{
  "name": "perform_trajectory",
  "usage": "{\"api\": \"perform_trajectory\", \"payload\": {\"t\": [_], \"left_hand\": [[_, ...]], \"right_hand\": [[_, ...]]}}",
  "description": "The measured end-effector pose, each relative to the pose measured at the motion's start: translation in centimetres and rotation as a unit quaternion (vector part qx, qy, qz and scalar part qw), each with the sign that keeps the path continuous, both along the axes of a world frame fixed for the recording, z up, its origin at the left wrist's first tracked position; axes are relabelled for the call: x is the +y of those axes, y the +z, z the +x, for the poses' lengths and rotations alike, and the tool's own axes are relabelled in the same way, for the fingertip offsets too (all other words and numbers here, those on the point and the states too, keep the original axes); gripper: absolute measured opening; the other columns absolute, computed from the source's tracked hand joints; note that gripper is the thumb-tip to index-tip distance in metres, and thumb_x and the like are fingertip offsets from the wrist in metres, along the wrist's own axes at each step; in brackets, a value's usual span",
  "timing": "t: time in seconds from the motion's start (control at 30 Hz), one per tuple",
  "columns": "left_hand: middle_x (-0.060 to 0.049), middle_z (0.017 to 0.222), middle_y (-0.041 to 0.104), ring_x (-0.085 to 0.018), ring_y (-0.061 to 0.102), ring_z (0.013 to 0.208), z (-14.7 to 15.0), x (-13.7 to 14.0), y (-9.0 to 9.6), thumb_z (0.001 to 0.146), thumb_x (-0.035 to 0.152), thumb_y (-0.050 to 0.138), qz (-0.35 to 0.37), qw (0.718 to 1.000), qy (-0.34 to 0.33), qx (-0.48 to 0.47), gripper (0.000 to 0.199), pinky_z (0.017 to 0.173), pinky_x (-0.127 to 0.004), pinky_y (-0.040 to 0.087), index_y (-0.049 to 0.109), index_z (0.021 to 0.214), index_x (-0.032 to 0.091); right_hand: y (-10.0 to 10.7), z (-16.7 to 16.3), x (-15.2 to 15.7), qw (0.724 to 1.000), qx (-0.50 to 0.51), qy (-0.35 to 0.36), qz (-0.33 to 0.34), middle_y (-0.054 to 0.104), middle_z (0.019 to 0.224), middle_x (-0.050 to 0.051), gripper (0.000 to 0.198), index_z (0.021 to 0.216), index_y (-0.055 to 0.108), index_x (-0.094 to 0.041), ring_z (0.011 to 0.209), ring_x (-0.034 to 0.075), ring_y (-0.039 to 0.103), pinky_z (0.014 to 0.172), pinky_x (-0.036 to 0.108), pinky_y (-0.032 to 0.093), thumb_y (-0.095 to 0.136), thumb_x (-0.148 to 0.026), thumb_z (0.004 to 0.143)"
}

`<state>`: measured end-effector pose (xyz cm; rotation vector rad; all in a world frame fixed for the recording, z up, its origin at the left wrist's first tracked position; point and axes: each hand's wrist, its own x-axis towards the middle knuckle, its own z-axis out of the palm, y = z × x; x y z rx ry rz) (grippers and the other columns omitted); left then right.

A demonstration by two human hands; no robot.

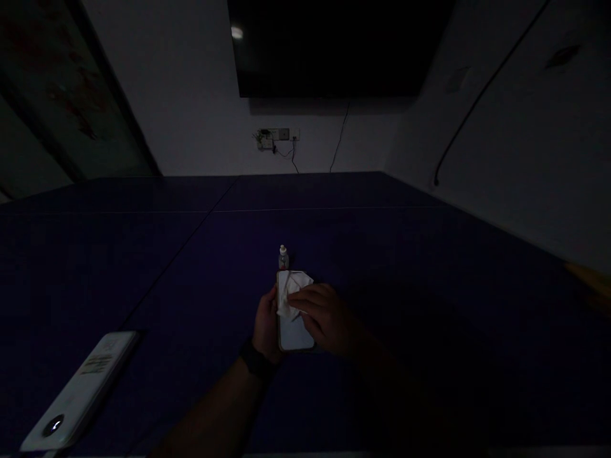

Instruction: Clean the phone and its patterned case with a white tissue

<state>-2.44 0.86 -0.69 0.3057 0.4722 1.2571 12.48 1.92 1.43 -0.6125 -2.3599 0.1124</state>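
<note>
A phone (296,338) with a pale, bright screen and a thin brownish case edge is gripped along its left side by my left hand (266,324). Fingers of my right hand (325,318) press a crumpled white tissue (289,289) against the upper part of that screen. The tissue hides much of the phone's top half, and one corner of it pokes out past the upper right edge. Just beyond the phone stands a small clear bottle (283,259) with a white cap; its base is partly hidden by the phone. A dark watch (255,359) is on my left wrist.
The room is dim. At the lower left, a long white device (81,394) with a round dark lens-like spot lies on the dark blue surface (191,292). Against the far wall are power sockets (279,135) with cables, below a large black screen (334,51).
</note>
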Motion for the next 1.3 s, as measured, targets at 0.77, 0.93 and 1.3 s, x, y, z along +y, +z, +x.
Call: {"api": "perform_trajectory", "payload": {"t": [0.77, 0.93, 1.3], "left_hand": [[-0.01, 0.102, 0.073, -0.025, 0.07, 0.081, -0.1, -0.7, 1.1, 0.092, 0.047, 0.054, -0.013, 1.0, -0.023, -0.004, 0.039, 0.072, -0.037, 0.055, 0.066, 0.115, 0.018], [-0.007, 0.094, 0.074, -0.023, 0.071, 0.083, 0.1, -0.5, 0.9, 0.092, 0.041, 0.056, -0.019, 1.0, 0.024, 0.003, 0.035, 0.08, -0.033, 0.053, 0.066, 0.116, 0.016], [-0.006, 0.088, 0.074, -0.02, 0.068, 0.069, -0.4, -0.2, 1.0, 0.091, 0.04, 0.056, -0.014, 1.0, 0.019, 0.001, 0.035, 0.068, -0.03, 0.052, 0.068, 0.114, 0.017]], "right_hand": [[-0.2, 1.5, 1.1, 0.933, 0.215, -0.287, -0.027, 0.071, 0.087, 0.008, 0.026, 0.091, 0.07, -0.02, 0.085, 0.024, 0.063, 0.08, 0.039, 0.049, 0.052, -0.038, 0.098], [-1.3, -0.4, 0.3, 0.986, 0.055, -0.159, -0.009, 0.072, 0.105, 0.008, 0.015, 0.101, 0.073, -0.023, 0.104, 0.026, 0.06, 0.09, 0.045, 0.046, 0.064, -0.021, 0.089], [-0.7, 0.8, 0.6, 0.996, -0.045, -0.075, 0.006, 0.06, 0.138, 0.01, 0.052, 0.14, 0.055, -0.024, 0.123, 0.029, 0.049, 0.098, 0.049, 0.042, 0.056, -0.013, 0.089]]}}
